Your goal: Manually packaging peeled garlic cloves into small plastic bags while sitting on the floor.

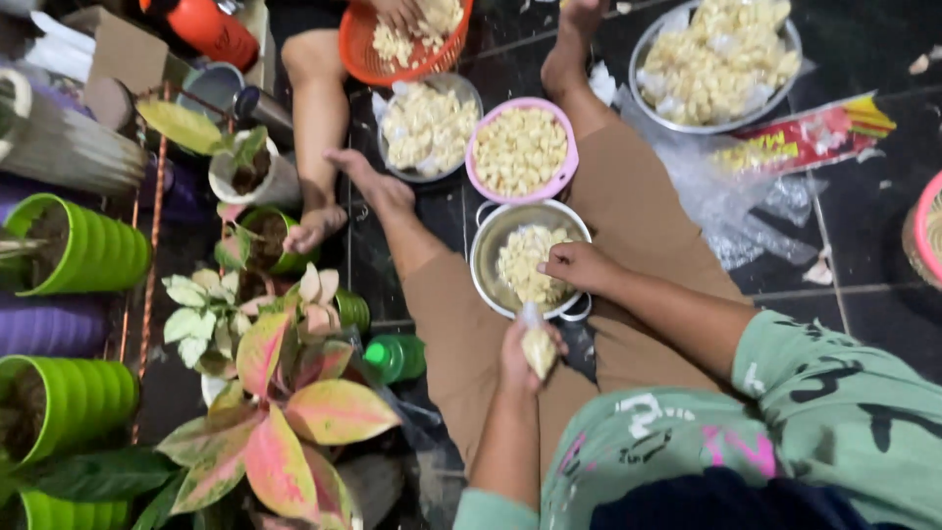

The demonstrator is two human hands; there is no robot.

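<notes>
- A small clear plastic bag [538, 345], partly filled with pale chips, is held upright by the left hand [522, 355]; the fingers are clamped around its lower part, just in front of the steel bowl.
- The right hand [577, 265] is rested over the rim of a steel bowl [491, 245], fingers drawn together on the pale chips [525, 263] inside.
- A pink bowl [520, 149] beyond it is filled with similar pale pieces.
- A second steel bowl [429, 126] beside the pink one is loaded with filled bags.
- A large steel basin [714, 61], far right, is heaped with filled bags.
- An orange basket [397, 41] of chips is attended by another person's hand [397, 12].
- Green flowerpots [83, 245] with plants are ranged at left.
</notes>
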